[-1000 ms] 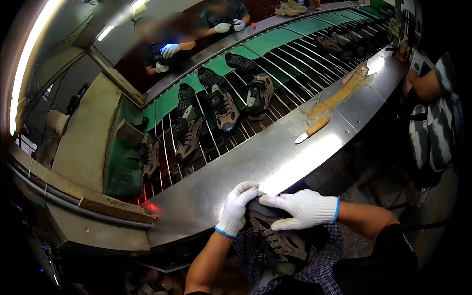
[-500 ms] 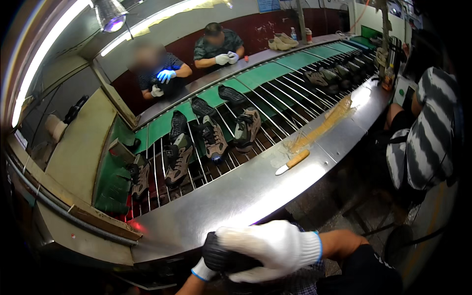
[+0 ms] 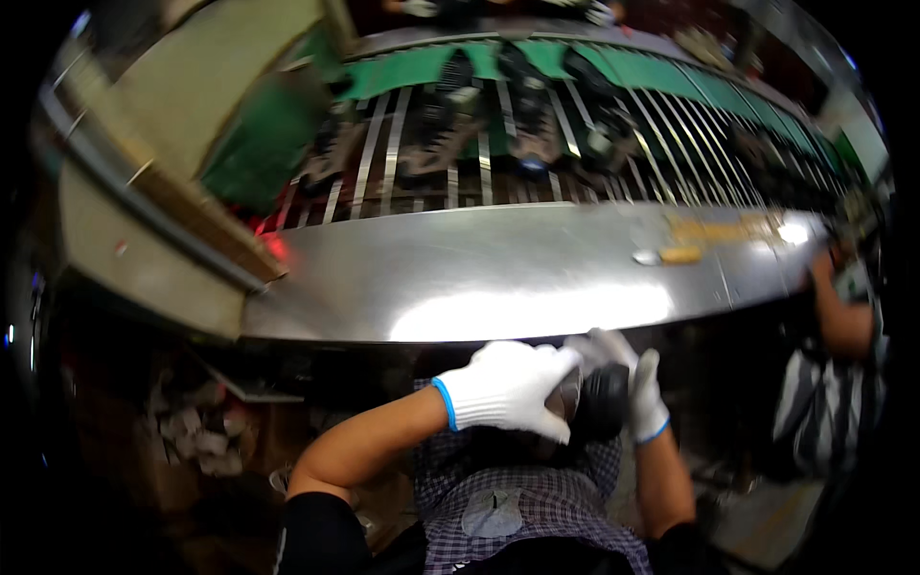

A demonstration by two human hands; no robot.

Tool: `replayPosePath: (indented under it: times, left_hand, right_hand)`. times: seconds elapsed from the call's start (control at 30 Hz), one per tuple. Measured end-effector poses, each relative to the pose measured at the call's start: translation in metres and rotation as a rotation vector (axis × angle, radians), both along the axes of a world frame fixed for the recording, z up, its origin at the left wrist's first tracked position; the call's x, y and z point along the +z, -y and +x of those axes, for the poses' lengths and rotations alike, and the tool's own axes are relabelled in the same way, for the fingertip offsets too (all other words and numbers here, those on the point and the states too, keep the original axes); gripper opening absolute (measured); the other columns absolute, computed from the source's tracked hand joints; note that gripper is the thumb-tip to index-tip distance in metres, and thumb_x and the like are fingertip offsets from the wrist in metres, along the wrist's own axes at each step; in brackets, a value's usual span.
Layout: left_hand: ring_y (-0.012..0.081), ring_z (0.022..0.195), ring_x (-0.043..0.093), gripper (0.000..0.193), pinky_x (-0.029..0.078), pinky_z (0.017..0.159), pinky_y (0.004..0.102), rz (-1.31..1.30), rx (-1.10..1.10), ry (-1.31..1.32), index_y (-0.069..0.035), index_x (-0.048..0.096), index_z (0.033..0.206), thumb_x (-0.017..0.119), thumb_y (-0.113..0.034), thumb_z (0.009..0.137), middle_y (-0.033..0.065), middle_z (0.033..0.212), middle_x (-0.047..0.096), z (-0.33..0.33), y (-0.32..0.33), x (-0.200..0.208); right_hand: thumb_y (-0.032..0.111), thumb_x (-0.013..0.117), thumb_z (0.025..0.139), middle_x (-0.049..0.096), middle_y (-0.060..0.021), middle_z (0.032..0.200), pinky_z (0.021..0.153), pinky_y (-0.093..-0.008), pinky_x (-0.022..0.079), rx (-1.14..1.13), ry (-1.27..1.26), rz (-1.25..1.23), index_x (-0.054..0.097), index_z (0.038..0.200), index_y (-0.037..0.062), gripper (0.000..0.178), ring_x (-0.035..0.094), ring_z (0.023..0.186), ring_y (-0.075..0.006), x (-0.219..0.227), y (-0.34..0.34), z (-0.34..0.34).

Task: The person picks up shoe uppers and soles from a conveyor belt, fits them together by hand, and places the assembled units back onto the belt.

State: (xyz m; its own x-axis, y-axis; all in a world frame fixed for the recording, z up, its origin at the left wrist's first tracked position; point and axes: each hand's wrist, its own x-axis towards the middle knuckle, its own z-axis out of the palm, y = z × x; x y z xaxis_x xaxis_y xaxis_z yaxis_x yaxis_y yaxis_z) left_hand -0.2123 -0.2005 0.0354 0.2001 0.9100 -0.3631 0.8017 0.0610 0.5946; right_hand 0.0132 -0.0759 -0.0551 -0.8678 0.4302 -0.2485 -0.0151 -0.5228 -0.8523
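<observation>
Both my hands, in white knit gloves with blue cuffs, are at a dark shoe [image 3: 602,401] held over my lap, just off the bench's near edge. My left hand [image 3: 508,388] grips it from the left, its thumb and fingers around the brownish part. My right hand [image 3: 644,388] is closed around the other side, by the black rounded end. Motion blur and the gloves hide much of the shoe. A short knife [image 3: 678,256] with an orange-yellow handle lies on the metal bench [image 3: 450,273] beyond my hands.
Brown-and-black shoes [image 3: 443,144] and dark soles lie on the metal-rod conveyor and its green belt [image 3: 383,77]. A beige panel [image 3: 153,249] stands at the left. A person in striped clothing [image 3: 834,402] sits at the right. White scraps [image 3: 206,431] lie low on the left.
My view has swung down and to the left. My hands and the shoe have shifted to the right in it, and my left hand, mostly hidden before, now shows.
</observation>
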Motion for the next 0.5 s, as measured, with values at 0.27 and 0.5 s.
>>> replayPosePath:
  times: [0.27,0.5]
  left_hand:
    - [0.0392,0.108,0.075,0.09,0.062,0.093,0.0457,0.171,0.0,0.028,-0.001,0.063,0.136,0.088,-0.062,0.076,0.0214,0.123,0.073,-0.004,-0.015,-0.023]
    - [0.029,0.112,0.076,0.058,0.06,0.099,0.0385,0.221,0.371,0.45,-0.002,0.074,0.129,0.08,-0.047,0.093,0.0176,0.118,0.078,-0.046,0.031,-0.078]
  right_hand:
    - [0.042,0.075,0.094,0.06,-0.0224,0.152,0.114,-0.0512,0.052,0.506,0.402,1.183,0.053,0.157,0.009,0.075,0.062,0.137,-0.0382,0.094,-0.038,-0.003]
    - [0.015,0.072,0.087,0.062,-0.0201,0.151,0.122,-0.0496,0.043,-0.043,0.197,0.543,0.078,0.12,0.0027,0.036,0.054,0.145,-0.0356,-0.034,0.011,0.114]
